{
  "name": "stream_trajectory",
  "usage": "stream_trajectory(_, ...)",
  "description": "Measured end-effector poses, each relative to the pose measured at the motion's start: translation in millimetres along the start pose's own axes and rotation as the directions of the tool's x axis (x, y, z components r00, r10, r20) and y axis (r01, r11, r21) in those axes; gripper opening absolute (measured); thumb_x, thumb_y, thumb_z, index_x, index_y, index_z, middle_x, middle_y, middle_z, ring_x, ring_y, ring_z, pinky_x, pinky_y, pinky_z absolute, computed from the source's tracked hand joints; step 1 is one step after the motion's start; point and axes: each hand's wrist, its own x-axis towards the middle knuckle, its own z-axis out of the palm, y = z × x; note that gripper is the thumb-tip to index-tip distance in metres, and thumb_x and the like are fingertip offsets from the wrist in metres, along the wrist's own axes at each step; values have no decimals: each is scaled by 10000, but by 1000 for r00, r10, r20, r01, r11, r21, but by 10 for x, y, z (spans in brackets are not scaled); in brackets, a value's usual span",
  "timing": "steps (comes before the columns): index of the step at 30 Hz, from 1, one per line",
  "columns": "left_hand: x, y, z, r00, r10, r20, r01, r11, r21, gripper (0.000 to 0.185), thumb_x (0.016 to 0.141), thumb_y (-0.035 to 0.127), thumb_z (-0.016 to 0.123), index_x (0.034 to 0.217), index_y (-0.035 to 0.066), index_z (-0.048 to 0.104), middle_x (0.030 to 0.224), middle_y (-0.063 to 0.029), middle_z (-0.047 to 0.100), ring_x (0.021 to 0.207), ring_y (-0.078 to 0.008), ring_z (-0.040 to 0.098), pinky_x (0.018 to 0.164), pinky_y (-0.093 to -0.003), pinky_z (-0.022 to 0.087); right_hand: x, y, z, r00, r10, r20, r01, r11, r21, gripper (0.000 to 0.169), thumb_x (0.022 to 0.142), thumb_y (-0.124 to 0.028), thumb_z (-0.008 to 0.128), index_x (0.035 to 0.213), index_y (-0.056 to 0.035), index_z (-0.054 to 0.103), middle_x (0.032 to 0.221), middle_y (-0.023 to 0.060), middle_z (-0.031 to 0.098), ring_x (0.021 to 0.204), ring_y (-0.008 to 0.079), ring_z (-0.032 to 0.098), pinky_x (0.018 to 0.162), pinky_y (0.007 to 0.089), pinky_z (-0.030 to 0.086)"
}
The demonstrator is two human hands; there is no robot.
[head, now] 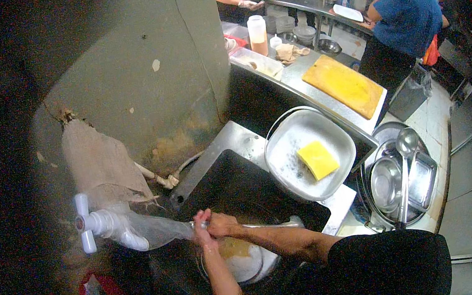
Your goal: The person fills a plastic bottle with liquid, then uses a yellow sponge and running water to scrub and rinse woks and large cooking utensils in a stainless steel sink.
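My left hand and my right hand are pressed together over the dark sink basin. The right hand's fingers are curled against the left. A small shiny bit shows by the left fingers; whether it is a held thing cannot be told. From the white plastic tap a translucent length runs to my hands, either water or a clear sleeve. Below my wrists sits a round vessel with white foam and brownish liquid, partly hidden by my forearms. A light-coloured bar lies behind my right wrist.
A square metal pan holding a yellow sponge rests on the sink's right corner. Beyond lies a yellow cutting board. A large basin at right holds metal bowls and a ladle. Other people stand at the far counter.
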Motion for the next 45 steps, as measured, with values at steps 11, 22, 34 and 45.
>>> stream_trajectory(11,-83,242,144,985,170,-26,-147,911,385,428,910,381,389,1193,63,427,1082,-172,575,1020,-242,526,918,-367,358,598,507,491,983,-178,43,176,983,49,354,755,-273,440,878,4,621,916,247,597,858,362,588,787,424,452)
stream_trajectory(22,-28,211,-386,923,290,-253,-276,957,92,296,844,169,479,1075,-14,495,1028,-149,568,911,-260,558,818,-394,433,425,-101,367,988,-73,134,89,990,-114,473,808,-412,393,973,-21,600,1001,217,591,958,371,561,827,456,440)
stream_trajectory(34,-383,213,194,944,237,-230,-213,969,125,263,858,209,468,1014,11,542,951,-127,611,860,-222,575,788,-341,456,161,-78,138,993,86,79,-79,992,-97,534,841,-491,331,1095,-75,550,1022,192,591,953,352,565,814,436,449)
stream_trajectory(45,-163,-55,120,963,38,-266,-59,996,-71,221,819,78,485,1031,21,457,839,-136,609,700,-239,601,600,-338,490,-181,396,11,999,-51,-9,46,952,-304,475,855,-459,392,952,-40,593,801,225,612,788,370,602,700,461,472)
